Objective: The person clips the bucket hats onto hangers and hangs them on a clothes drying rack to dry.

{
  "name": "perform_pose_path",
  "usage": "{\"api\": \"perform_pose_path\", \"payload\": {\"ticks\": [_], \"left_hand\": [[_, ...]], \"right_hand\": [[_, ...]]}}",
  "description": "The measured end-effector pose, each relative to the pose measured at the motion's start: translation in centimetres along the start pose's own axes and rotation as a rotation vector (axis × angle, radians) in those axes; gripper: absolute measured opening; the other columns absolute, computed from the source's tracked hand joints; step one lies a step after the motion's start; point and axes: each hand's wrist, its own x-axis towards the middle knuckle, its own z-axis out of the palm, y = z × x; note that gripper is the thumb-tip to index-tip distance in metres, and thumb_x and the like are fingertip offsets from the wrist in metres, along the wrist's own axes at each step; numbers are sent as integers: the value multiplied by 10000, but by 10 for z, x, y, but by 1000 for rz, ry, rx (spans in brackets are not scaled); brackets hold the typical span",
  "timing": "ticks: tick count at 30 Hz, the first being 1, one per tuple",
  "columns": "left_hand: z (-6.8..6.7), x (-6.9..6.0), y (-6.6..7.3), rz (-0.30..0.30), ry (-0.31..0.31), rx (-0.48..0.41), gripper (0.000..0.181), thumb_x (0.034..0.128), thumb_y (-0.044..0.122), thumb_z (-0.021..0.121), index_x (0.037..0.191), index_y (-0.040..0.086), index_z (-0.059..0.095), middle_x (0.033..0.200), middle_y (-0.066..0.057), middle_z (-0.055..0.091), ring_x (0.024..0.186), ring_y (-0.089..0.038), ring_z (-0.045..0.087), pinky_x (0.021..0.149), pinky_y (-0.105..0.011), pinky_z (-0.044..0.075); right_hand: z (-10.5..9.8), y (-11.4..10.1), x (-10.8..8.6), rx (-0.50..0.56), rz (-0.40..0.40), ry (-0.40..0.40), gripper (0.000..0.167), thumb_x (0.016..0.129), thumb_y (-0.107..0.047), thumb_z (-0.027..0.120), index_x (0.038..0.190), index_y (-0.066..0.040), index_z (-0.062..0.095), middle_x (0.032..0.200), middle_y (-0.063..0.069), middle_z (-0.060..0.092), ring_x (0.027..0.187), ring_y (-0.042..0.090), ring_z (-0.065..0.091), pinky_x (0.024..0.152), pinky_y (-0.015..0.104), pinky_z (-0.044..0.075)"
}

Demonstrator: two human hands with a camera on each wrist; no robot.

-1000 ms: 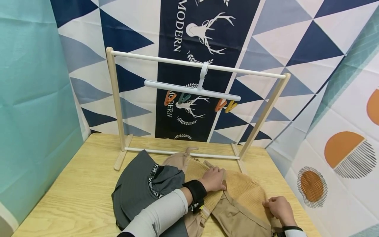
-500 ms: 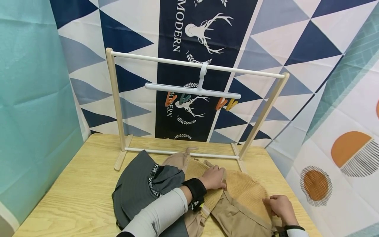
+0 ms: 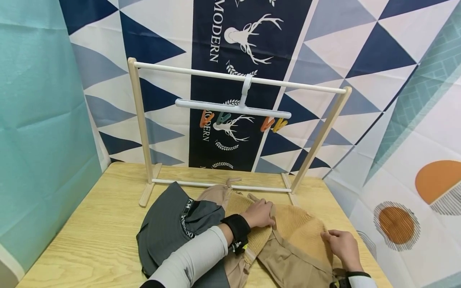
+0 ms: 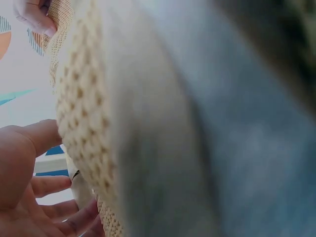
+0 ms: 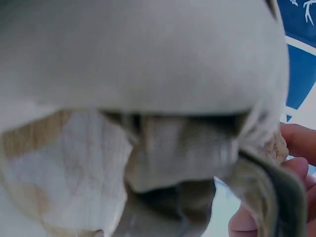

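Observation:
A khaki sun hat (image 3: 294, 266) with a yellow woven section lies at the front right of the table in the head view. My left hand (image 3: 258, 214) grips its left edge, with thumb and fingers at the woven rim in the left wrist view. At the right edge of the weave, my right hand (image 3: 342, 245) pinches the hat between thumb and fingers. Under my left forearm lies a pinkish-beige hat (image 3: 212, 195), also with weave. A dark grey bucket hat (image 3: 162, 230) rests left of it, partly covered by my sleeve.
Behind the hats stands a wooden rack (image 3: 320, 140) with a white top rod (image 3: 191, 72). A white hanger (image 3: 216, 106) hangs from the rod, carrying orange clips (image 3: 267, 124), a green clip (image 3: 223, 118) and a yellow clip (image 3: 279, 125).
My right hand has risen slightly, lifting the hat's right edge a little. My left hand keeps its place and grip. The hanger sways slightly.

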Motion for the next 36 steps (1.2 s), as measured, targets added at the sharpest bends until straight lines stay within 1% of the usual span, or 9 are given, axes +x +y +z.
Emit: {"api": "perform_pose_path", "payload": {"ticks": [3,5,9,13,18,22,26,30,36], "left_hand": [[-1,2,-2,3,-4,-2,583,905,401,685,1386,127,500,1218,-73,557,987,-150,546,741,-239,441],[-2,3,-2,5,-4,0,580,905,404,685,1381,129,502,1214,-74,556,976,-149,545,732,-239,439],[-3,5,-3,6,6,6,574,904,410,684,1376,138,503,1202,-66,559,958,-141,542,714,-238,436],[-5,6,-3,0,12,9,579,911,407,675,1393,145,491,1211,-64,558,965,-140,547,708,-238,439],[-5,6,-3,-4,11,-1,602,916,405,668,1422,148,468,1273,-75,548,1046,-159,565,742,-245,465],[-4,7,-4,-13,14,-1,626,914,418,667,1438,150,454,1325,-75,539,1138,-171,563,823,-260,493],[-4,7,-4,-13,15,2,635,919,416,661,1448,145,440,1338,-85,534,1137,-181,567,821,-266,495],[-7,6,-3,-23,32,-25,635,930,391,652,1464,143,414,1348,-109,518,1088,-198,583,767,-268,483],[-13,1,-2,-50,39,-64,624,949,368,631,1482,148,391,1407,-125,477,1100,-210,587,751,-265,478]], "right_hand": [[-2,-3,1,-37,-33,26,358,904,-215,618,1058,96,704,1039,285,693,885,407,662,656,365,507],[-5,-6,1,-31,-34,16,363,906,-214,612,1060,103,699,1021,280,697,813,357,670,636,354,503],[-9,-12,2,6,-22,12,347,887,-204,612,1016,103,709,932,233,720,611,123,596,552,286,474],[-14,-18,4,9,-33,21,309,868,-200,626,929,83,733,803,153,730,561,98,571,531,278,460],[-23,-23,7,-45,-73,-24,339,909,-248,630,903,72,740,670,59,688,576,130,553,528,288,425],[-27,-26,9,-82,-106,-48,424,930,-311,627,995,97,724,852,214,720,774,355,650,626,375,504],[-27,-28,9,-59,-108,-45,495,939,-318,625,1131,136,659,1135,318,653,1080,516,579,794,490,526],[-26,-32,7,-10,-108,21,437,941,-277,632,1135,112,668,1114,296,673,1042,478,610,737,415,532],[-26,-41,2,9,-146,146,377,917,-265,683,1072,77,713,986,241,725,849,346,675,619,292,488]]}}
